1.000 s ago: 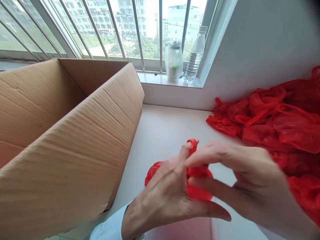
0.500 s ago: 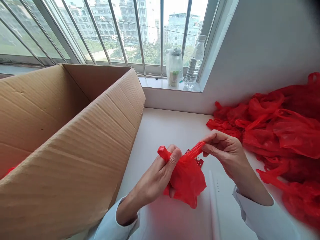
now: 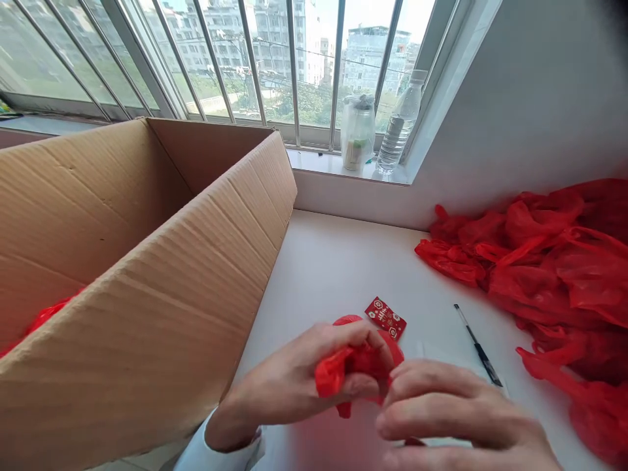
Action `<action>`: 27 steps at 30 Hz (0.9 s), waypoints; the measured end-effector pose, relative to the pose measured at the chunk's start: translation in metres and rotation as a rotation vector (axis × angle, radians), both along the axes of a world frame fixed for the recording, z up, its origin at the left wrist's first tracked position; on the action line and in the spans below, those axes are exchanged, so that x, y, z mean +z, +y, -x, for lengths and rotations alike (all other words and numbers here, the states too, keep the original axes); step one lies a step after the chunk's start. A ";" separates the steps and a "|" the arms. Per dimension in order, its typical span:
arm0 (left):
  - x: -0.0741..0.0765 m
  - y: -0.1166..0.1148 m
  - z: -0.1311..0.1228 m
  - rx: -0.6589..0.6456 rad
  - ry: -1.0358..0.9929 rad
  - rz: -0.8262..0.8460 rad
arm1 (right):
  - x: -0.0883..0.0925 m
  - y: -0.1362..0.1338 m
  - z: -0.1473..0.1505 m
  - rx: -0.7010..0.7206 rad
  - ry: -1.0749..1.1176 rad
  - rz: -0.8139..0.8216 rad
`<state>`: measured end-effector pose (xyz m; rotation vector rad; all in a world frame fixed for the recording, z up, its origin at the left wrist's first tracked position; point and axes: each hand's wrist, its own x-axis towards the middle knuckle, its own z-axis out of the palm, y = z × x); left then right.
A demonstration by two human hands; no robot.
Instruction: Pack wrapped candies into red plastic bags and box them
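Note:
A red plastic bag (image 3: 360, 360), bunched up small, is in my left hand (image 3: 299, 373), whose fingers and thumb are closed around it. A crumpled end of the bag pokes out between thumb and fingers. My right hand (image 3: 461, 415) is just right of it, slightly blurred, with bent fingers a little apart and no bag visible in them. Its fingertips are close to the bag's right edge; whether they touch, I cannot tell. Just beyond the bag, a small red patterned card (image 3: 386, 318) lies on the white table (image 3: 333, 261).
A large open cardboard box (image 3: 196, 275) stands at the left, with red plastic (image 3: 44, 320) inside. Red plastic bags (image 3: 554, 261) are heaped at the right by the wall. A black pen (image 3: 478, 347) lies before them. A water bottle (image 3: 400, 124) and a clear cup (image 3: 357, 134) stand on the windowsill.
My right hand has let go of the bag's stretched handle and moved down toward me. The bag is now more tightly bunched in my left hand. The card and pen have come into fuller view.

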<state>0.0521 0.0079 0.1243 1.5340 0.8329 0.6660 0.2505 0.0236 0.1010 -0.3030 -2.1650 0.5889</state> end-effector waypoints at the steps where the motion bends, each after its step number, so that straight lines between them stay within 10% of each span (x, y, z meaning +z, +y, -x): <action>1: 0.000 -0.005 -0.003 0.014 0.118 -0.133 | 0.001 0.006 -0.003 -0.019 0.035 0.116; 7: -0.022 -0.008 -0.027 0.289 0.738 -1.331 | -0.009 0.050 0.003 0.234 -0.111 0.788; 11: -0.041 0.008 -0.025 0.403 0.642 -1.631 | -0.027 0.071 0.009 0.551 -0.235 0.991; 22: -0.057 0.008 -0.007 0.416 0.845 -1.306 | -0.041 0.069 -0.016 -0.217 -0.279 0.053; 27: -0.086 -0.021 0.013 0.249 0.861 -1.046 | -0.086 0.089 -0.082 -0.344 -0.527 0.154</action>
